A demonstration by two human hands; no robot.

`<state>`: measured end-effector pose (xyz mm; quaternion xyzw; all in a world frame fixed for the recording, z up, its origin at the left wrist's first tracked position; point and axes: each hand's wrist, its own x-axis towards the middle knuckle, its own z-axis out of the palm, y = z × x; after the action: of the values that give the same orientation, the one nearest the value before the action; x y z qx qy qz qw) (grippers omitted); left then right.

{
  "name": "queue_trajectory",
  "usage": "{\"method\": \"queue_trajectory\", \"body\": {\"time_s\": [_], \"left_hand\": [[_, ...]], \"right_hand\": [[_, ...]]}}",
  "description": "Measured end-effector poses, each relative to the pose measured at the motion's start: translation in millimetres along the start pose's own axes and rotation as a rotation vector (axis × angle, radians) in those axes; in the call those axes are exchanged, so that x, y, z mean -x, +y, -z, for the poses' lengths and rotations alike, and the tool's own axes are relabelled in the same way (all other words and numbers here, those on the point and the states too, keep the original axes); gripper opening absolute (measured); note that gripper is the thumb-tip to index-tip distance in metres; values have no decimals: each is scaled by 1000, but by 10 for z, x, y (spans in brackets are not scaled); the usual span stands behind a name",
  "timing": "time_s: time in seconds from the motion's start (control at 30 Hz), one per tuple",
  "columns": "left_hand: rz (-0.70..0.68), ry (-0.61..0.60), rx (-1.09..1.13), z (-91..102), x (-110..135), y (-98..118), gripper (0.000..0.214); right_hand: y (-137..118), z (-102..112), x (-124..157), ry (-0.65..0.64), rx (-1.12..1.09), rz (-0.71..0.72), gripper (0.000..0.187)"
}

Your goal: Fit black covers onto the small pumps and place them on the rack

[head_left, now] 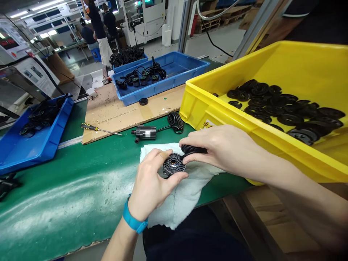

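My left hand (152, 185) grips a round black ribbed plastic housing (174, 165) between thumb and fingers, just above a crumpled white cloth (185, 195). My right hand (217, 148) pinches a black rubber ring (193, 149) by its edge, and the ring touches the housing's upper right rim. A blue wristband (133, 221) circles my left wrist. Beyond the cloth lies a small black pump (144, 132) with a coiled black cable (175, 122). The hands hide part of the housing and ring.
A yellow crate (261, 87) of black rubber rings stands right, close to my right forearm. Blue trays (160, 78) holding cabled pumps sit on cardboard (114, 116) beyond, with a screwdriver (98, 128) and a loose ring (143, 101). Co-workers stand far back.
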<state>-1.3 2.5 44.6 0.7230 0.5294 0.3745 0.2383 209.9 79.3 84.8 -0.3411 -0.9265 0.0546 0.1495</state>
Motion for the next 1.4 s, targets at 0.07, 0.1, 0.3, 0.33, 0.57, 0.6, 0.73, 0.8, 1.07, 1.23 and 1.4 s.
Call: {"method": "queue_trajectory", "body": {"time_s": [0.07,0.1,0.3,0.33,0.57,0.6,0.73,0.8,1.07,1.23,1.4], "left_hand": [[-11,38,41,-32,15,-39,48],[-15,64,66,-57,23,-62,48],[22,178,247,-252,83,-161,50],[36,181,286,-278,94,-165,51],[105,222,349,-370,139,-150,51],[94,225,340,-378,137,-149,50],[63,252,319,-411,121,-157,49],[64,269,316,-427,116,-165,49],[40,313,253,-466,101,-145,45],[65,315,215,-466,95,-131,43],[83,317,213,-475,93,-121,45]], "right_hand": [[13,-22,-13,-4,-32,-11,36],[30,-40,-17,-7,-61,-25,39],[146,-132,6,-52,-229,-142,47],[146,-129,14,-56,-232,-155,48],[-41,-10,19,-15,39,-100,56],[-70,6,15,-2,79,-83,55],[-108,21,10,26,148,-49,44],[-80,-14,18,50,158,-43,39],[-306,-607,269,731,-181,-144,25],[-616,-1120,459,868,-687,-447,12],[-618,-1125,329,668,-1270,-621,40]]}}
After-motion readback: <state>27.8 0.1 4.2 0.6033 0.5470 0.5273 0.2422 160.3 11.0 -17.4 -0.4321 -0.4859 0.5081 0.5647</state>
